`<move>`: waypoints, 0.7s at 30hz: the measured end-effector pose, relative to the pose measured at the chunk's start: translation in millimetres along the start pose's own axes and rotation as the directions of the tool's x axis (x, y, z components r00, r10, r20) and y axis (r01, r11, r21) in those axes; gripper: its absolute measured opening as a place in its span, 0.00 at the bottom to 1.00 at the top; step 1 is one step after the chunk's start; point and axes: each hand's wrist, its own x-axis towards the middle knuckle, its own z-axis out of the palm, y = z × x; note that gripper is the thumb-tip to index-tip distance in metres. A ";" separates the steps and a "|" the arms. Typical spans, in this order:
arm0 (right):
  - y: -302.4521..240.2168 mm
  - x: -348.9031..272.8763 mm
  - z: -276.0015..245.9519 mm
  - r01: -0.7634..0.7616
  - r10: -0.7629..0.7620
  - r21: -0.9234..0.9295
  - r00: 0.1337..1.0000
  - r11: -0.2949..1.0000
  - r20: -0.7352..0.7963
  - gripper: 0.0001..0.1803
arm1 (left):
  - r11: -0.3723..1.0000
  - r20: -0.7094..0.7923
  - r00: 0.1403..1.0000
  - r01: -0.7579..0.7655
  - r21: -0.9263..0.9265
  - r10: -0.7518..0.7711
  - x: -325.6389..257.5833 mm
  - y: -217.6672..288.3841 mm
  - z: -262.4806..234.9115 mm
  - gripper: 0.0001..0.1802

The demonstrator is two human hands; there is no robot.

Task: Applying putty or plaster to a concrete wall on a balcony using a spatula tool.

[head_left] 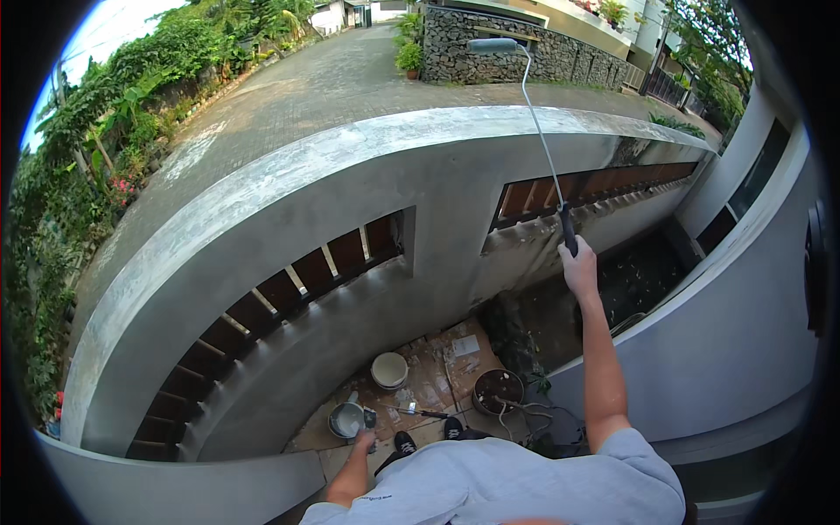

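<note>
My right hand (579, 265) is closed round the black grip of a paint roller (541, 131), with the arm stretched out forward. The roller's long thin metal rod rises to a grey sleeve, which in this view overlaps the road and stone wall beyond the parapet. Low at my left side, my left hand (360, 446) is closed on a small dark object (370, 419) whose kind I cannot make out. Close by it on the ground stands a bucket (335, 422) with pale grey paint inside. A white bucket (389, 371) sits a little farther off.
Before me curves a grey wall (455, 184) with a pale, patchy top and brown slatted openings. A potted plant (498, 391) with bare stems stands near my feet. A brush (411, 408) lies on the stained ground sheet (429, 363). At right, a smooth wall (709, 350) rises.
</note>
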 end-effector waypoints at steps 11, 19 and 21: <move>-124.4 264.6 46.5 -0.452 0.340 0.033 0.715 0.891 0.611 0.13 | 0.806 -0.062 0.971 0.154 -0.572 -0.229 -48.4 -17.9 15.0 0.08; -172.5 309.8 101.6 -0.399 0.344 -0.093 0.625 0.912 0.701 0.16 | 0.740 -0.048 0.982 0.107 -0.664 -0.185 -66.5 -19.5 38.7 0.12; -182.4 312.3 119.6 -0.511 0.346 -0.002 0.580 0.860 0.737 0.15 | 0.688 -0.065 0.963 0.138 -0.712 -0.260 -67.2 -21.4 38.8 0.12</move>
